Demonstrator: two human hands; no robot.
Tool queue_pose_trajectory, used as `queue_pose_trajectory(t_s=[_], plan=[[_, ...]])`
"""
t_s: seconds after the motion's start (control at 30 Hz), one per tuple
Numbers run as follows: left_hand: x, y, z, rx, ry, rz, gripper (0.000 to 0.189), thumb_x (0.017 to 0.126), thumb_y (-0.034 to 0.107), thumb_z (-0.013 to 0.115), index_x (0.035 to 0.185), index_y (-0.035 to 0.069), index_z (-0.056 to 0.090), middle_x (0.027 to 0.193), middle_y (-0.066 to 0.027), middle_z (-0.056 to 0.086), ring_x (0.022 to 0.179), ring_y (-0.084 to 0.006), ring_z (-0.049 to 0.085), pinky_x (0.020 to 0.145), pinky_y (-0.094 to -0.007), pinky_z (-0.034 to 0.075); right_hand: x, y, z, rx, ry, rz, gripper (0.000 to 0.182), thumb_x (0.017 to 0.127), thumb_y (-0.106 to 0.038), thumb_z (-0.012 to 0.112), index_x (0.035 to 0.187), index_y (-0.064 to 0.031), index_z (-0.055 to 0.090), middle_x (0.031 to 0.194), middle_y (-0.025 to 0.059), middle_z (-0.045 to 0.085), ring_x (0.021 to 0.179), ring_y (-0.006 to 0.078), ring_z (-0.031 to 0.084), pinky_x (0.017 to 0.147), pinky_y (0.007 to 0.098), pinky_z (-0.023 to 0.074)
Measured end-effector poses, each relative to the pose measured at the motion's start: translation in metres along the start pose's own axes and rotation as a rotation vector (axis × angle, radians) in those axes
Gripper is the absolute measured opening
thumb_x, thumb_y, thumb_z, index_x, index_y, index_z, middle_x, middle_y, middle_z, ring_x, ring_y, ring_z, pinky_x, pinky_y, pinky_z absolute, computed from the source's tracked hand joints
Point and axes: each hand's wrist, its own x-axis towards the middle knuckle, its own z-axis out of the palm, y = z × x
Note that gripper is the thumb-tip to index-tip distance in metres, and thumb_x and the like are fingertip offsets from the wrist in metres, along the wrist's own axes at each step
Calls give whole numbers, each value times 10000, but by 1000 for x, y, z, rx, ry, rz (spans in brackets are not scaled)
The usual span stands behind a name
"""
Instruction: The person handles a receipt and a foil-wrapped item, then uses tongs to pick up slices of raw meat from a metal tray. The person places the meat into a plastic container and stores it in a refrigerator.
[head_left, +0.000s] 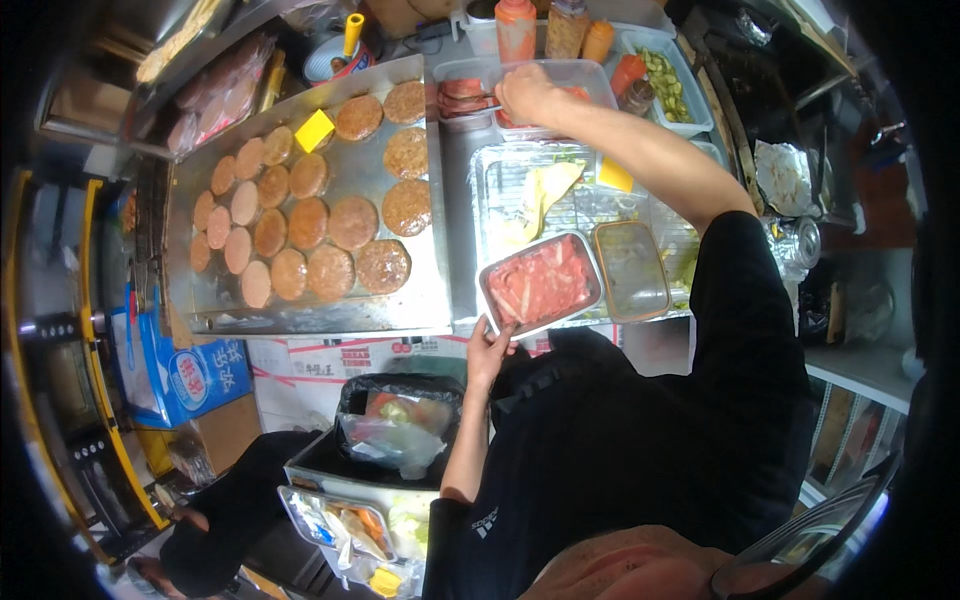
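My left hand grips the near corner of a white-rimmed plastic container. Thin slices of raw red meat fill it. At the back, my right hand is closed on a slim metal utensil, apparently tongs. The utensil reaches left over a small clear container of reddish sliced meat. Under that hand stands a larger clear plastic container with red food inside, partly hidden by my hand and forearm. Next to the held container, a brown-rimmed rectangular container rests on the wire-racked tray.
Many patties lie on the flat griddle at left, one under a yellow cheese slice. Sauce bottles and a tub of sliced pickles line the back. A lined bin stands below; another person is at lower left.
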Motion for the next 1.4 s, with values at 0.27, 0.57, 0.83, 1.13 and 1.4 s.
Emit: queue_pose_trajectory(t_s=[0.27,0.57,0.83,1.13,1.4], plan=[[0,-2,1,-5,-2,-4,646,879,124,643,1381,-66,282,737,-75,642,575,-96,582,515,-204,453,-16,29,-33,223,-189,173,248,717,-116,555,878,13,691,905,196,675,878,312,666,758,397,526],[-3,6,3,-20,18,-9,671,871,129,651,1375,-95,268,677,-66,614,550,-96,571,505,-210,446,-24,43,-41,302,-201,199,314,749,-184,590,967,27,673,989,235,649,947,337,638,829,416,502],[-2,-2,4,17,52,23,681,873,155,649,1391,-66,265,725,-83,651,583,-85,574,518,-210,448,-116,21,-66,543,-97,345,479,741,-399,657,1058,-41,630,914,220,659,887,330,655,750,409,519],[-4,4,6,40,72,-9,762,853,175,684,1396,-92,221,667,-52,603,552,-93,571,490,-207,432,-269,-78,37,1306,121,533,518,811,-336,671,1198,-11,555,952,162,665,890,242,642,778,336,477],[5,-18,2,25,24,38,616,896,190,623,1351,-48,283,747,-82,647,594,-116,616,526,-223,478,-270,-173,-22,1900,234,558,503,833,-130,672,1264,14,456,1060,93,616,966,126,573,850,274,457]])
